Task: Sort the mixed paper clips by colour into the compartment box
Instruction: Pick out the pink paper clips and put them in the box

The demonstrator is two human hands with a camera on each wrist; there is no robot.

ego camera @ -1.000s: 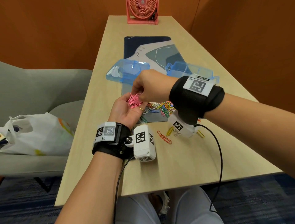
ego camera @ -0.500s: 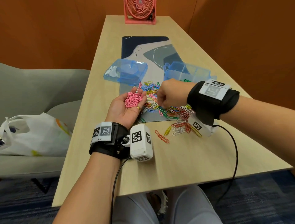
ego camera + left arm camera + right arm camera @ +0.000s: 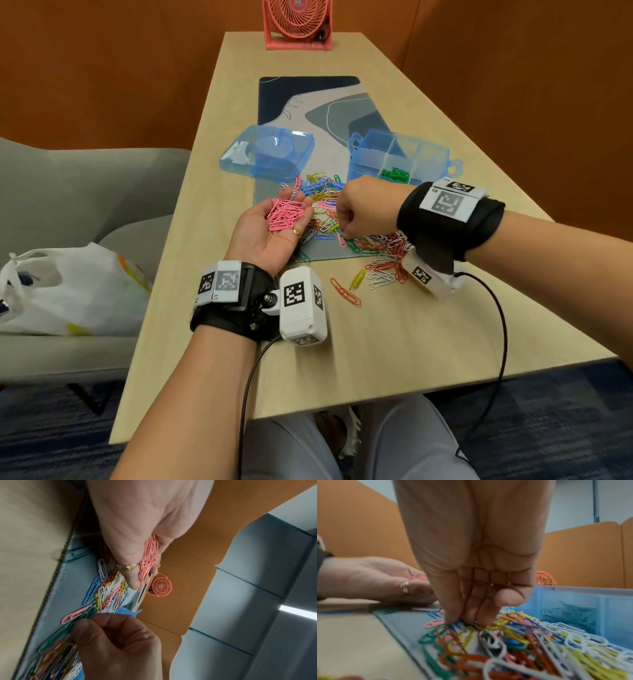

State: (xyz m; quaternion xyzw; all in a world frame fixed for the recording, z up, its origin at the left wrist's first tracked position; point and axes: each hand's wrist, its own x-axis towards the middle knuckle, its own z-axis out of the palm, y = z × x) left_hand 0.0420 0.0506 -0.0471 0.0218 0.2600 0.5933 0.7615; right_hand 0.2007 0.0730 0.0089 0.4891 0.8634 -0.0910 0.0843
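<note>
Hands point(image 3: 363, 210) over clips point(image 3: 346, 236) near mat edge point(image 3: 329, 258)

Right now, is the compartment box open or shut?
Open. The compartment box shows its dividers from above, with green clips lying in one compartment; its lid sits apart, to the left on the table.

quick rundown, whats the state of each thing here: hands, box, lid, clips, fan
left hand: palm up, cradling pink clips
right hand: fingertips down in the mixed pile
compartment box: open, green clips in one compartment
lid: off, lying on the mat's left edge
fan: upright at the far end of the table; running or not, cannot tell
</note>
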